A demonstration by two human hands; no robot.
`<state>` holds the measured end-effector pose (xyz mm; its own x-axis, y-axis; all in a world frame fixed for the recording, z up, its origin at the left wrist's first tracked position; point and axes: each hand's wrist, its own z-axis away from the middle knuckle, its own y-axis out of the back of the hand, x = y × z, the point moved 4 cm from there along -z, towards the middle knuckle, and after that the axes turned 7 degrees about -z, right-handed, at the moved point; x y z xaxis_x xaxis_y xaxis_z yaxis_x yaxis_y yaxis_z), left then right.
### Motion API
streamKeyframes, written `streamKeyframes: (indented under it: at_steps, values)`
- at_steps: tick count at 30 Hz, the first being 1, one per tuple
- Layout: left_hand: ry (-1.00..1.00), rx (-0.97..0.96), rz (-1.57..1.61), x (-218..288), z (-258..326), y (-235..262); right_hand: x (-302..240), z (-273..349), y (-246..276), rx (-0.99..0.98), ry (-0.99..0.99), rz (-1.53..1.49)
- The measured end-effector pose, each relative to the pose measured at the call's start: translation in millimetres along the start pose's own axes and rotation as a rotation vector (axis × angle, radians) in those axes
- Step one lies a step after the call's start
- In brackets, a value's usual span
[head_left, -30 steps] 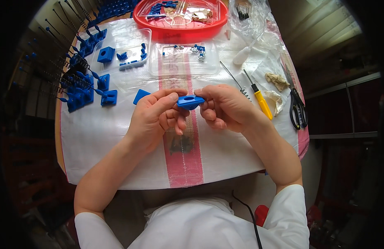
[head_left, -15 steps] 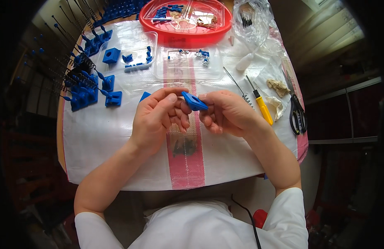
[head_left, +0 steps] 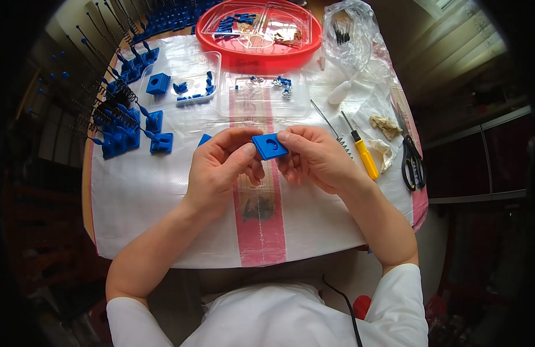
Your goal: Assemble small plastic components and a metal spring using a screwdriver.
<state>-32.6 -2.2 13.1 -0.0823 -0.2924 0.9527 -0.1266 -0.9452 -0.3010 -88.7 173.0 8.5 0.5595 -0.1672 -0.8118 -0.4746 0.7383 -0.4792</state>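
Head view: 1 blue sq. plate w/ hole (head_left: 271, 147) held up mid-scene btwn both hands. L hand (head_left: 218, 165): thumb + fingers pinched at its left edge; R hand (head_left: 316, 159): pinching its right edge. 1 more blue piece (head_left: 204, 139), mostly hidden, just past L hand.

Far: 1 red tray (head_left: 258, 54), 2 clear boxes w/ small parts (head_left: 296, 105), 1 plastic bag (head_left: 351, 49). Right: 1 yellow-handled screwdriver (head_left: 366, 157), 1 pr. black scissors (head_left: 414, 165). Far left: blue stands (head_left: 121, 139) w/ springs, overlapping, can't count.

Surface: white woven sheet (head_left: 163, 222), pink stripe (head_left: 261, 246), dark stain near. Room: curtain (head_left: 470, 40) far right, dark cabinet (head_left: 458, 159) right.
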Motion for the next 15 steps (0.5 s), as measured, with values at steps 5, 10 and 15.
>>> streamKeyframes:
  at_steps: [5, 10, 15]
  values:
    - [0.028, 0.001, 0.044, 0, -1, 1, -1, 0, 3, 0.03, 0.039, 0.007]
    - [-0.122, 0.146, -0.096, 5, -1, -6, -6, 2, -10, 0.048, 0.164, -0.001]
    - [-0.15, 0.202, -0.171, 0, 0, 3, -6, 3, -10, 0.047, 0.33, 0.291]
